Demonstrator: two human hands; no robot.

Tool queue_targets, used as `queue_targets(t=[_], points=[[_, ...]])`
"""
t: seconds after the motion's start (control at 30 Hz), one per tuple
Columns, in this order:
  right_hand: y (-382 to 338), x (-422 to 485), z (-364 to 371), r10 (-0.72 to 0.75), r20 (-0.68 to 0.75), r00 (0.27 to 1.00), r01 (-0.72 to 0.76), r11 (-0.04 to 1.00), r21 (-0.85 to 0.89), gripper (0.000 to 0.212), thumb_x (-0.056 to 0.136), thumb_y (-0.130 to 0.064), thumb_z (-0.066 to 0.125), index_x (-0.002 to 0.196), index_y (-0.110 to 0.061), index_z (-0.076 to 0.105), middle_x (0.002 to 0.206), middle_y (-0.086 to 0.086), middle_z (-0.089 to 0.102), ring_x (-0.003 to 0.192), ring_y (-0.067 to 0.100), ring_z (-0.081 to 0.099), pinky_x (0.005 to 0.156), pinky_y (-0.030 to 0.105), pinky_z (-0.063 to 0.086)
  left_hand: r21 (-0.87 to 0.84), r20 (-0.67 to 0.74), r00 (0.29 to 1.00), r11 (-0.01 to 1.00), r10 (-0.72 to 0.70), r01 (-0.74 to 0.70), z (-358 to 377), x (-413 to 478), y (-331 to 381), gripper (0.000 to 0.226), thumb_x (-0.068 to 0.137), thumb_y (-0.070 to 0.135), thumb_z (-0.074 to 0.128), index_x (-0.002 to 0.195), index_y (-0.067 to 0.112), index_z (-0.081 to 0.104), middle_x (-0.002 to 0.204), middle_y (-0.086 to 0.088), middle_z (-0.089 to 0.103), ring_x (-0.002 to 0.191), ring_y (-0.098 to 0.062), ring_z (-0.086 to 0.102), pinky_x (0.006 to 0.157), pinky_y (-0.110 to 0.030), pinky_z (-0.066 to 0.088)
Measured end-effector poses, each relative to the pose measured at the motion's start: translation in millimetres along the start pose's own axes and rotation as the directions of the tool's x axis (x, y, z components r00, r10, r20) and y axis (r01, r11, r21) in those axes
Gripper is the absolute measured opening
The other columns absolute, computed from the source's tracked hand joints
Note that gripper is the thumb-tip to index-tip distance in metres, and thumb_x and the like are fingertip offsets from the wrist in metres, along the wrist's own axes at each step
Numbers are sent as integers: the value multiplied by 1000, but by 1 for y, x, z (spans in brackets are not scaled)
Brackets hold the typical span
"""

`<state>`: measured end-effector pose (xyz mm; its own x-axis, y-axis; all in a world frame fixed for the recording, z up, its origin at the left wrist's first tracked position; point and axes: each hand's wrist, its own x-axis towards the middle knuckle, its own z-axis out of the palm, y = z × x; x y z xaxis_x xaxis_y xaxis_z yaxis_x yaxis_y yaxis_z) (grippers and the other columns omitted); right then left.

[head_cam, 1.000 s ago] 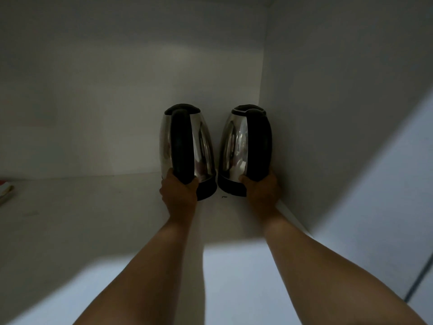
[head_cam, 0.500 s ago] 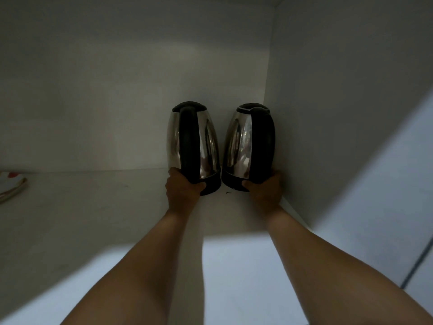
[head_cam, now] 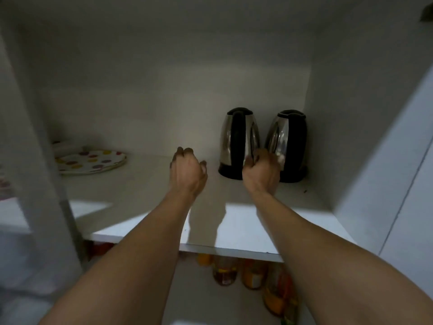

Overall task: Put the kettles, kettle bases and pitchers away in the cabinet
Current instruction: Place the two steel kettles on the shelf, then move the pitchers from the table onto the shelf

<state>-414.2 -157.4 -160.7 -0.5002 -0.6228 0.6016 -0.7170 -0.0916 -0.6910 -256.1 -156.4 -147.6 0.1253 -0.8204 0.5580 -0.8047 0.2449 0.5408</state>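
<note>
While kettles point(head_cam: 239, 137) point(head_cam: 290, 137) stay, left hand point(head_cam: 187, 174), right hand point(head_cam: 261, 172) released

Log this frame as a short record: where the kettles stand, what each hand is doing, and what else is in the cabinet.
place: white cabinet shelf, dimly lit
left kettle: upright, back right of shelf
right kettle: upright beside it, near the right wall
left hand: loosely curled, empty, left of the kettles
right hand: loosely curled, in front of the kettles, seems to hold nothing
other: dotted plate at shelf's left; bottles below
</note>
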Motion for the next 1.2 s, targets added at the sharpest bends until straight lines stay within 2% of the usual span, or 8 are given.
queue_targets(t=[0.1, 0.27, 0.4, 0.6, 0.8, 0.97, 1.1, 1.2], points=[[-60, -41, 7, -135, 121, 983, 137, 991, -5, 37, 94, -36, 54, 125, -18, 60, 133, 13, 54, 123, 35, 49, 95, 44, 44, 162, -56, 998, 986, 31, -21, -57, -17, -29, 46, 96, 29, 52, 131, -1, 48, 142, -23, 42, 129, -40, 44, 108, -47, 34], [-166, -141, 11, -357, 268, 895, 342, 934, 104, 56, 97, -48, 41, 149, -25, 35, 160, 8, 27, 144, 31, 27, 112, 52, 30, 380, -142, 987, 925, 77, -17, -188, -87, -93, 64, 99, 40, 44, 151, 6, 27, 162, -20, 15, 150, -33, 13, 120, -50, 13], [-246, -249, 2, -441, 400, 803, 370, 896, 245, 63, 98, -55, 33, 155, -35, 16, 166, 2, 8, 151, 31, 10, 118, 58, 12, 603, -213, 977, 783, -25, 151, -307, -170, -157, 78, 98, 56, 32, 157, 17, 0, 166, -10, -8, 153, -28, -8, 116, -61, -2], [-367, -417, -16, -642, 530, 555, 438, 766, 470, 63, 99, -56, 30, 155, -38, 9, 167, 1, -2, 153, 31, 0, 118, 61, 3, 719, -356, 899, 540, -254, 437, -472, -306, -229, 79, 98, 62, 23, 156, 19, -10, 165, -4, -14, 151, -30, -15, 114, -70, -4], [-458, -579, -41, -809, 542, 228, 431, 583, 689, 62, 100, -55, 30, 156, -37, 9, 166, 1, -5, 152, 32, 0, 117, 61, 5, 637, -572, 685, 282, -451, 717, -584, -438, -276, 81, 98, 63, 22, 157, 17, -8, 165, -5, -15, 151, -33, -13, 111, -70, -3], [-478, -698, -42, -834, 550, -41, 372, 498, 783, 63, 99, -56, 31, 156, -36, 11, 166, 1, -2, 152, 33, 4, 117, 61, 10, 514, -661, 462, 92, -592, 853, -625, -536, -316, 80, 98, 62, 23, 157, 16, -5, 165, -8, -12, 151, -37, -8, 112, -71, 1], [-480, -778, -25, -799, 559, -220, 342, 473, 812, 62, 99, -55, 33, 155, -34, 14, 166, 1, 1, 150, 35, 10, 116, 60, 15, 387, -699, 266, -39, -664, 921, -632, -593, -356, 77, 99, 58, 25, 158, 15, -1, 165, -10, -8, 151, -38, -4, 113, -70, 4], [-473, -830, -18, -766, 549, -335, 322, 455, 831, 63, 99, -53, 37, 153, -26, 21, 163, 6, 15, 146, 35, 23, 112, 57, 27, 224, -705, 74, -123, -705, 967, -628, -633, -385, 76, 100, 51, 33, 157, 12, 1, 165, -13, -8, 151, -39, -4, 114, -68, 3]])
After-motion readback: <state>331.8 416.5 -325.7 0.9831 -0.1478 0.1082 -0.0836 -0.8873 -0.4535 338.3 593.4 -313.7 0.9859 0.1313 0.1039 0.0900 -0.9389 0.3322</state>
